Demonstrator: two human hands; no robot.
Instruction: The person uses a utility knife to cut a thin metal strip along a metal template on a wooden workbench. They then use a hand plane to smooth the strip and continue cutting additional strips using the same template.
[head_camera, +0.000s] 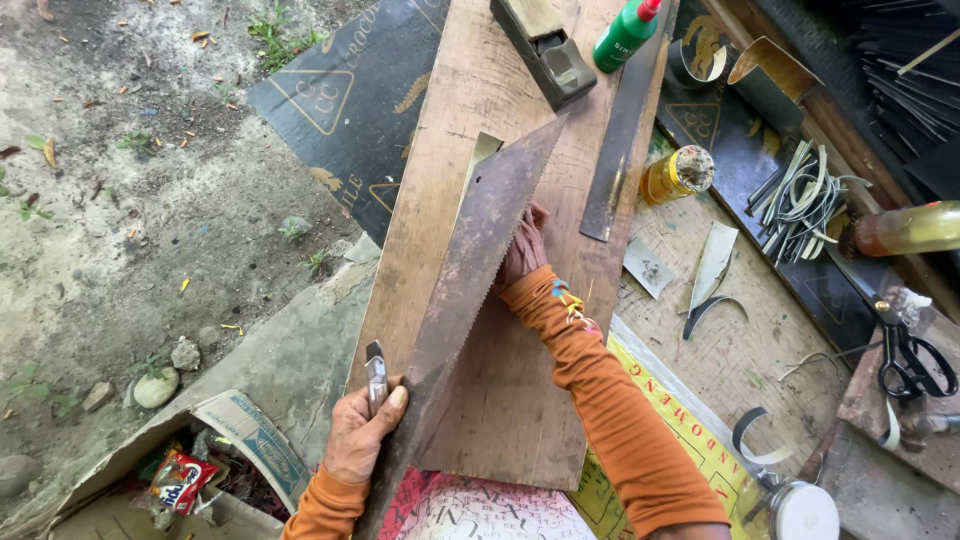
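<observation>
- A long wooden board (500, 300) lies on the work surface and runs from the top middle down to the bottom middle; it carries most of the things in hand.
- A rusty saw blade (470, 270) lies flat on the board, slanted. Its narrow tip is close to the top end of the board and its wide end is at the lower left edge. The teeth face the right side.
- The right hand (522, 250), in an orange sleeve, rests near the middle of the board, just beside the toothed edge. The fingers go under or behind the blade, so I cannot tell if they grip something or only press.
- The left hand (358, 435) is at the lower left edge of the board. It is closed around a small utility knife (375, 375), which stands out upward from the fist, and the thumb presses on the wide end of the blade.
- A dark flat metal strip (620, 130) lies along the right edge of the board.
- A dark sharpening block (545, 45) sits at the top end of the board.
- A green bottle (625, 35) with a red cap lies just beside the block.
- Black scissors (910, 355) lie well apart, off the board at the right.
- A small yellow bottle (675, 175) lies off the right edge.
</observation>
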